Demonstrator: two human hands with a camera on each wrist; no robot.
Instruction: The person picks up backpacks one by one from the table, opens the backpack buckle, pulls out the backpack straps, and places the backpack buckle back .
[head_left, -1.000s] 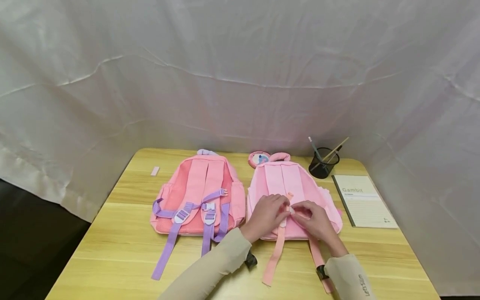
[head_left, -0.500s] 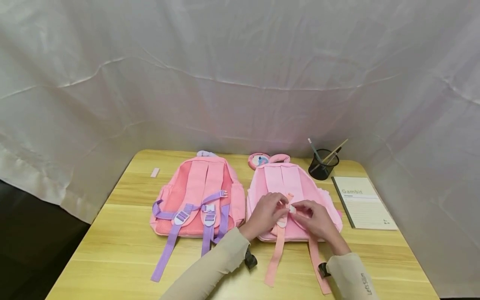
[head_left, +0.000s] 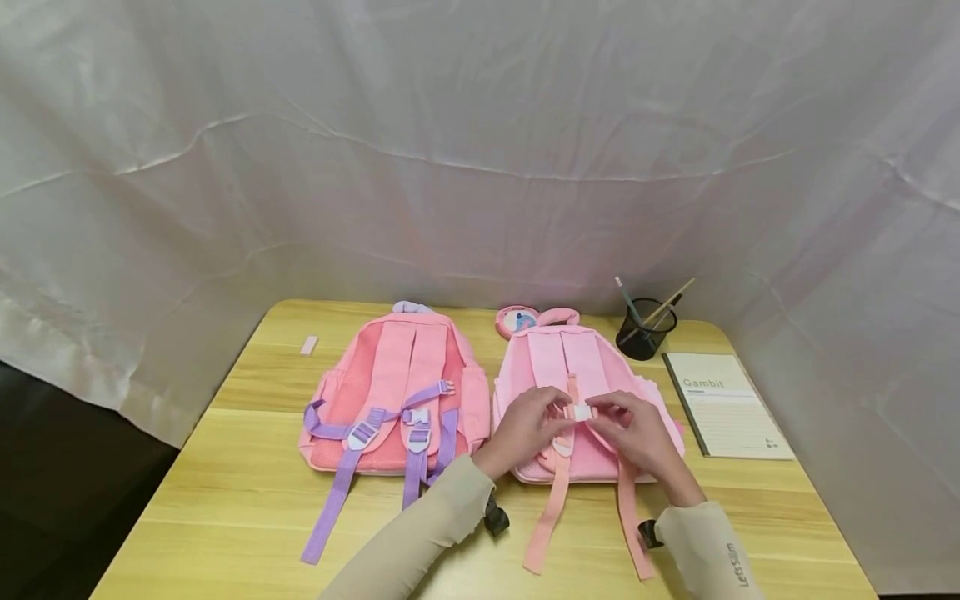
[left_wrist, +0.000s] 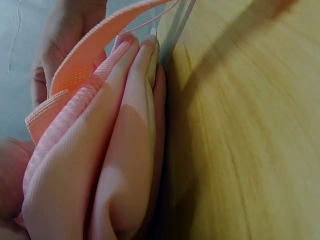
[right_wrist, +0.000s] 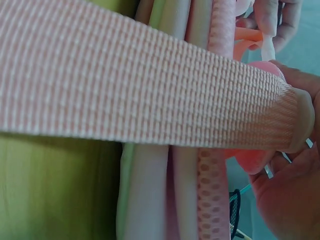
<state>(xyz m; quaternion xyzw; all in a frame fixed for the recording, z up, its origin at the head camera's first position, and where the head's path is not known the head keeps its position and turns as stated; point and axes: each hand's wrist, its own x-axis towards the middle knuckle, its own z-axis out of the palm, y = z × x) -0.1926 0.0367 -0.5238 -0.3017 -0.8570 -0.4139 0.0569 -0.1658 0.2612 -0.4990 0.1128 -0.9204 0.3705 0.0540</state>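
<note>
Both hands meet over the back of a light pink backpack (head_left: 517, 375) lying on the table. Between their fingertips is a white side-release buckle (head_left: 581, 412), lying crosswise with peach webbing at each side; its two halves appear joined. My left hand (head_left: 527, 427) pinches the buckle's left end, and my right hand (head_left: 637, 429) pinches the right end. Peach straps (head_left: 550, 521) hang from the backpack's lower edge toward me. In the right wrist view, a wide pink strap (right_wrist: 150, 80) crosses in front and partly hides the right hand (right_wrist: 287, 200).
Left of it lies a coral backpack (head_left: 360, 350) with purple straps (head_left: 343, 496) and unjoined buckles. A black mesh pen cup (head_left: 645, 342) and a notebook (head_left: 727, 404) are on the right. A pink eraser-like block (head_left: 309, 344) sits far left, a round pink pouch (head_left: 517, 321) behind.
The white buckle shows more fully between the fingertips, now lying level. The peach strap end above it has shifted slightly left and up. The hands have barely moved.
</note>
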